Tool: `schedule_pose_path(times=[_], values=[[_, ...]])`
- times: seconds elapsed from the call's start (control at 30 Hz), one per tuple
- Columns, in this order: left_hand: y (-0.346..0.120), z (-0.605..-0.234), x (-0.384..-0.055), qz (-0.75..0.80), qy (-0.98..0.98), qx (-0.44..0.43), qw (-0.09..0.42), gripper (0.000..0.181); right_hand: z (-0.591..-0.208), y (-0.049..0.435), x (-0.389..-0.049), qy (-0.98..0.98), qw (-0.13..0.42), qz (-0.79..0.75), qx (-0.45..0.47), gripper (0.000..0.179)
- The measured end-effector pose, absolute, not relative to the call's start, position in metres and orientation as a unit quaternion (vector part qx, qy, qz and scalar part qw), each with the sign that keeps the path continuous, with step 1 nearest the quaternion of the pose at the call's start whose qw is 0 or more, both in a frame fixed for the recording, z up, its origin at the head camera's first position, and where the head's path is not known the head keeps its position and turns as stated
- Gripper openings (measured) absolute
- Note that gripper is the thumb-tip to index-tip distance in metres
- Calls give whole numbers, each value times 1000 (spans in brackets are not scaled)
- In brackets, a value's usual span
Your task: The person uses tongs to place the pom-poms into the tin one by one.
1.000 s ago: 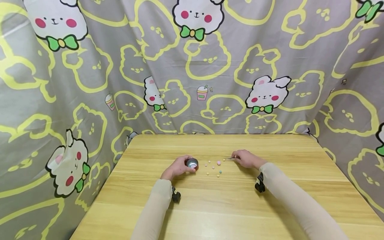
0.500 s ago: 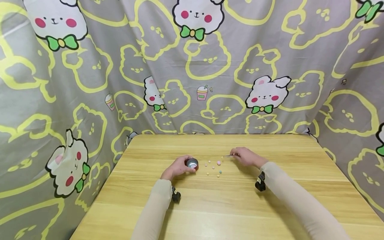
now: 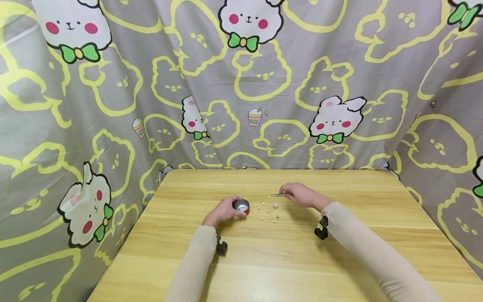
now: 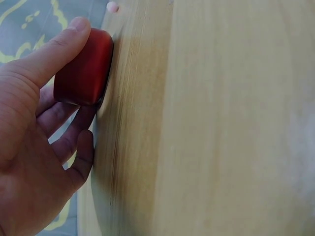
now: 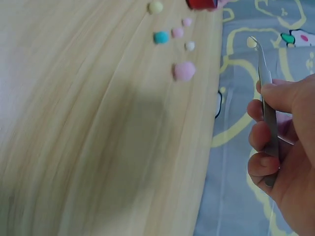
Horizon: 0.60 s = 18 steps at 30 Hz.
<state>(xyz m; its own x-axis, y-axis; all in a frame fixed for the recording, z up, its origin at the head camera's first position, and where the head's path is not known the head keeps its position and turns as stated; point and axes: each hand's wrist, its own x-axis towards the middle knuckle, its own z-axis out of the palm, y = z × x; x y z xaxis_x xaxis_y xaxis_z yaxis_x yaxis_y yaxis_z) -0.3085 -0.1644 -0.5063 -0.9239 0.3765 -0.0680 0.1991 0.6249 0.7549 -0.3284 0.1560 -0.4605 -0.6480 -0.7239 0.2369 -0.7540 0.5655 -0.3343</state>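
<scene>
My left hand [image 3: 226, 208] grips a small red cup [image 4: 86, 69] round its side, thumb on one side and fingers on the other; in the head view its silvery inside shows and it stands on the table. My right hand [image 3: 299, 194] holds metal tweezers [image 5: 264, 73] with a bent tip, thumb against the fingers. At the tip is a small pale yellow pompom [image 5: 251, 42], held above the table. Several pompoms lie between the hands, among them a larger pink pompom [image 5: 184, 71], a teal pompom [image 5: 161, 37] and a white pompom [image 5: 190, 46].
The wooden table [image 3: 271, 264] reaches back to a grey curtain [image 3: 264, 138] with yellow cartoon outlines, which also hangs at both sides. Two yellow pompoms lie nearest the front of the group, one of them a yellow pompom [image 3: 261, 218] on the left.
My right hand has lifted the yellow pompom off the table with the tweezers and carried it left, towards the cup. The left hand and the cup have stayed in place.
</scene>
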Motion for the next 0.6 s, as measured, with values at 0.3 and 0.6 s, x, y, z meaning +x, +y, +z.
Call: schedule_pose_path(times=[0.3,0.6], values=[[-165,-505,-307,399,896,164,109,47,-451,131,-323,-880,22,206,427,14],[-165,-506,-307,405,893,165,108,47,-446,107,-319,-875,1,204,439,16]])
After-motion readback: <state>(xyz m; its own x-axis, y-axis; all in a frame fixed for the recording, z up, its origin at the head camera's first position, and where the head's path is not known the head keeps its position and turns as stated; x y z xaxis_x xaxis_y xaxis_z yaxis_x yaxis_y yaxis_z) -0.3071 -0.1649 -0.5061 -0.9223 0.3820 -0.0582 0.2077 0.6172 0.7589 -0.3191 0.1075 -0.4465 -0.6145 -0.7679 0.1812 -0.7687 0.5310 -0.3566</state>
